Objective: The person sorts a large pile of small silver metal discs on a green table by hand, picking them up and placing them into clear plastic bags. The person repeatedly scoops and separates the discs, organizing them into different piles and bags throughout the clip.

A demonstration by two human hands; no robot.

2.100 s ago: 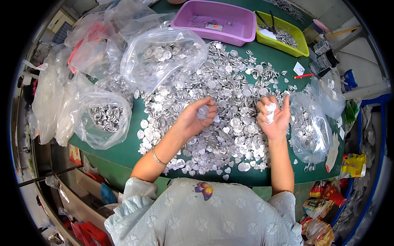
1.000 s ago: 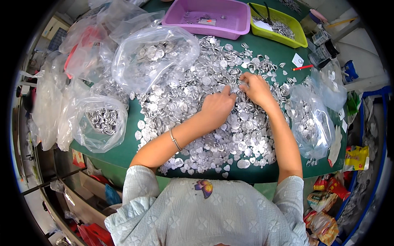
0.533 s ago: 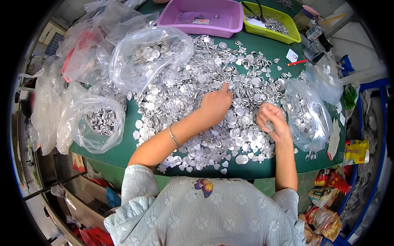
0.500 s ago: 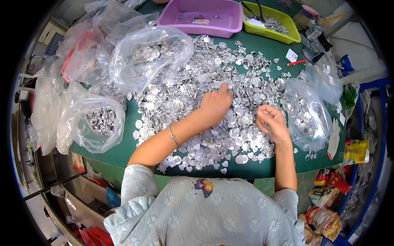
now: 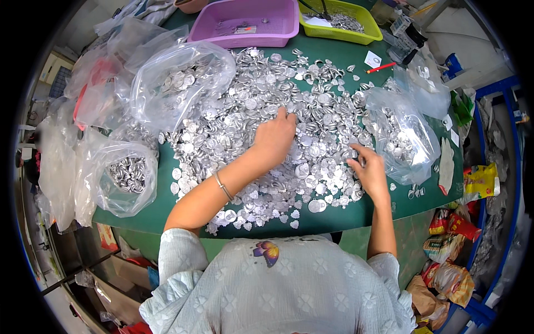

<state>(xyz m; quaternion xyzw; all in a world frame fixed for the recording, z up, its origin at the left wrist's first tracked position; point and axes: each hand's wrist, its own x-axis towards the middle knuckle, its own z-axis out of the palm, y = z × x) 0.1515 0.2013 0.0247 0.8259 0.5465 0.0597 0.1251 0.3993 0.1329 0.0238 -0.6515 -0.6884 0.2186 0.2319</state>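
Reaching over the near edge of a green table (image 5: 345,220), a person in a pale shirt (image 5: 303,278) has both forearms spread around a broad pile of silver metal pieces (image 5: 272,186), which lies in front of the body, presumably so either hand can get at it. A bracelet (image 5: 223,186) circles the left wrist. The right hand (image 5: 371,170) is at the pile's right side, thumb and forefinger parted, no piece visible between them. Slightly farther in, the left hand (image 5: 275,136) is bent down onto the middle of the pile, its back hiding whatever it may grasp; I cannot tell whether it holds anything.

Flanking the pile, a left plastic bag (image 5: 114,203) and a right plastic bag (image 5: 411,172) contain similar pieces, probably kept there for easy reach. The left one's mouth gapes upward, likely for access. Beyond it, a large plastic bag (image 5: 150,106) lies against the pile. Farthest off are a red pencil (image 5: 380,68), a purple tray (image 5: 242,40) and a yellow-green basket (image 5: 345,36), perhaps set back to leave working room.
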